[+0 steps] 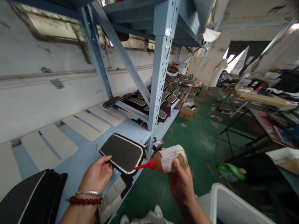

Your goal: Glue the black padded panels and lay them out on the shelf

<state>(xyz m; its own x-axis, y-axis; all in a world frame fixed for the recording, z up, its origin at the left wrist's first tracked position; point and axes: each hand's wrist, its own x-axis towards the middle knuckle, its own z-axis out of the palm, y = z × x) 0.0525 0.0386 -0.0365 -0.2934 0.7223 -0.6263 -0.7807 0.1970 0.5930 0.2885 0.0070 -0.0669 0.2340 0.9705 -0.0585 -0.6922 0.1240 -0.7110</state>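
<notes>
A dark rounded panel with a pale line along its border is held by my left hand, thumb on its top face and the other fingers partly hidden below. My right hand grips an amber glue bottle wrapped in pale tape. The bottle lies sideways, and its red nozzle points left, with the tip at the panel's right lower border. At the lower left, a stack of similar dark panels rests on the blue shelf.
Pale flat pieces line the shelf by the wall. A blue upright post rises just beyond the panel. More dark panels lie farther back. A white bin, a green jug and a cardboard box stand to the right.
</notes>
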